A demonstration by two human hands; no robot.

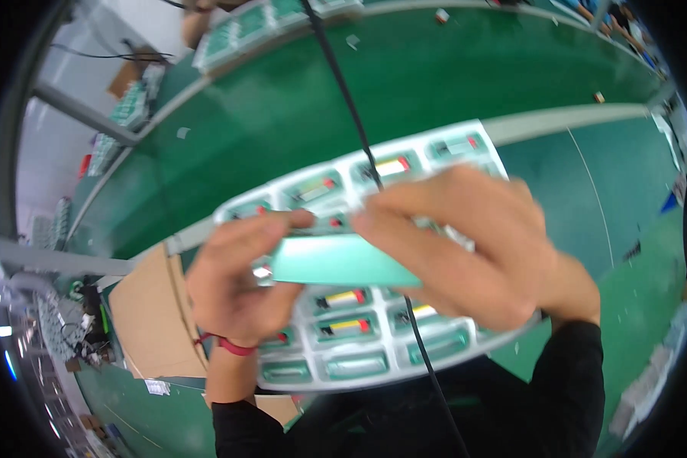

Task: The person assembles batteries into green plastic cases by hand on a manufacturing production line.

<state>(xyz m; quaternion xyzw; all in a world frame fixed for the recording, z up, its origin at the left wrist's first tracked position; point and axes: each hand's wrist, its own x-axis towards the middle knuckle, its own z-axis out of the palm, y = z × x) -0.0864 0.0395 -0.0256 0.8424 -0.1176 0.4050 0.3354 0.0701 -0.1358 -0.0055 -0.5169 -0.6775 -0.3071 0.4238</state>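
A pale green, glossy oblong piece [332, 259] is held level between my two hands, above a white compartment tray [394, 356]. At its left end, my left hand [233, 278] grips it, with a small silvery part [263, 272] showing beside the fingers. My right hand [481, 244], blurred by motion, has thumb and fingers closed on the right end and covers that part. Several small slim items with yellow, black and red sections, such as this one [346, 327], lie in green-lined compartments below. Other compartments in the front row show only the green lining.
A black cable [343, 88] hangs across the view, passing over the tray. Brown cardboard [149, 313] lies left of the tray. Beyond is a green surface [267, 114] with small scraps, and more trays [244, 30] stand at the far side. Someone's hand [196, 27] shows there.
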